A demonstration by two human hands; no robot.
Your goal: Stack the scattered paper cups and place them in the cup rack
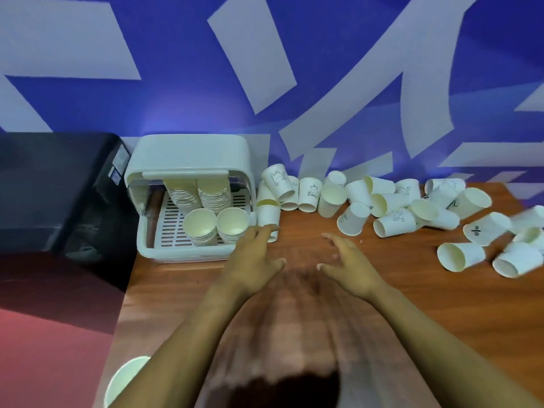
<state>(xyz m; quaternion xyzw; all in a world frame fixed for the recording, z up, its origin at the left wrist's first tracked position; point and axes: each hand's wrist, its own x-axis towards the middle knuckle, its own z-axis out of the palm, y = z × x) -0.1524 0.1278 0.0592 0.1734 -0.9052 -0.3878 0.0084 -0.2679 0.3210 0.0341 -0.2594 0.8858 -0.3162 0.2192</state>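
Note:
The white cup rack (147,242) stands at the table's left end with its lid raised. Inside are several stacks of cream paper cups (200,225). Scattered white paper cups (394,222) lie tipped over along the wall and across the right side of the table. A short upside-down stack of cups (268,214) stands just right of the rack. My left hand (256,257) is open, its fingertips touching the base of that stack. My right hand (350,263) hovers open over bare wood, holding nothing.
A black appliance (59,187) sits left of the rack, beyond the wooden table (441,304). One cup (126,378) shows below the table's left edge. A blue and white patterned wall (265,69) rises right behind the cups.

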